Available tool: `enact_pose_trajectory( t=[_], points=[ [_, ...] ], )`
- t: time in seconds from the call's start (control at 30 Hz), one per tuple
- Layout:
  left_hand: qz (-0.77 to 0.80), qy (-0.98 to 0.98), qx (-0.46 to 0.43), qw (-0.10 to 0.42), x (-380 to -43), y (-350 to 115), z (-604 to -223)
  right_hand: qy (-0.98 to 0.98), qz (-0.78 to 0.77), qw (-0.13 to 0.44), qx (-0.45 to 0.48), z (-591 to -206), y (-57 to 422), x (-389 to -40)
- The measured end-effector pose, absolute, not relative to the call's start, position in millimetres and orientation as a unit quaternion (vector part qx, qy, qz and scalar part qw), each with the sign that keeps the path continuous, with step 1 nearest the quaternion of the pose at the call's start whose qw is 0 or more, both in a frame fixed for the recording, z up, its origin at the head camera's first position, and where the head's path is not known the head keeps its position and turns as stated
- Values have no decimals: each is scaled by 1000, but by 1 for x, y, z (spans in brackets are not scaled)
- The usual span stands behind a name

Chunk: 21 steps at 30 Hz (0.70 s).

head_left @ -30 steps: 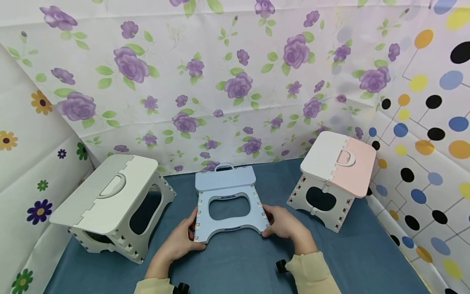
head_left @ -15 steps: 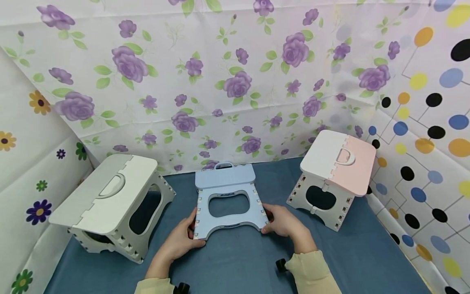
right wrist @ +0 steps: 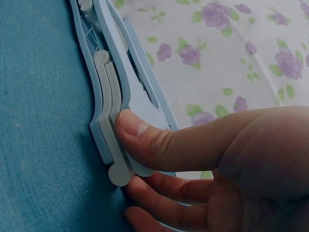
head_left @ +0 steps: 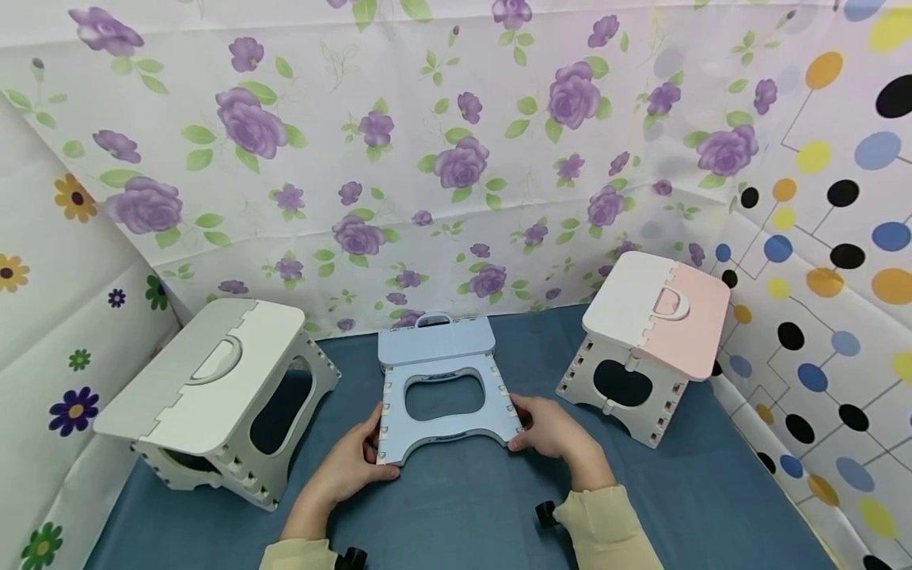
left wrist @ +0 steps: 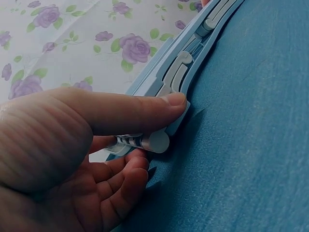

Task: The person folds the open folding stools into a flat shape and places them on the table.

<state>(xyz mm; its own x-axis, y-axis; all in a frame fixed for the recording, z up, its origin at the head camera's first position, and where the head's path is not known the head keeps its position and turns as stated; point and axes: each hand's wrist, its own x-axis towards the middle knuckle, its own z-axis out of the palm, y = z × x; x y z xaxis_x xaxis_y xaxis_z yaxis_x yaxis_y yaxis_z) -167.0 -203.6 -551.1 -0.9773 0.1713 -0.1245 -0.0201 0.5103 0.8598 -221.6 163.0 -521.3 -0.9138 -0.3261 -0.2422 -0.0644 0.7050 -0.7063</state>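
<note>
A light blue folding stool (head_left: 442,427) lies folded flat on the blue cloth in the middle of the head view, its handle toward the back wall. My left hand (head_left: 349,459) grips its near left corner, thumb on the front edge and fingers along the side. At the near right corner my right hand (head_left: 552,431) holds the other side. In the left wrist view the thumb (left wrist: 159,108) presses the end of the stool's leg, with fingers curled beneath. The right wrist view shows the thumb (right wrist: 140,137) against the grey leg parts (right wrist: 108,101), fingers behind them.
To the left stands an unfolded white and grey stool (head_left: 214,380). An unfolded white and pink stool (head_left: 651,324) is set up on the right. Behind runs a flowered cloth wall (head_left: 399,142), with a dotted cloth (head_left: 819,317) at the right side.
The stool's near edge has risen slightly in the head view over the first half second. Both hands keep their grip and have barely moved.
</note>
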Motion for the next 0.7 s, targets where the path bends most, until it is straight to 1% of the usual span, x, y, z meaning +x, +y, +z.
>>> enact_pose_trajectory(
  t=[0.7],
  points=[
    [476,874,35,93,-169,-203,-556,906,-368,174,-113,-524,163,-223]
  ],
)
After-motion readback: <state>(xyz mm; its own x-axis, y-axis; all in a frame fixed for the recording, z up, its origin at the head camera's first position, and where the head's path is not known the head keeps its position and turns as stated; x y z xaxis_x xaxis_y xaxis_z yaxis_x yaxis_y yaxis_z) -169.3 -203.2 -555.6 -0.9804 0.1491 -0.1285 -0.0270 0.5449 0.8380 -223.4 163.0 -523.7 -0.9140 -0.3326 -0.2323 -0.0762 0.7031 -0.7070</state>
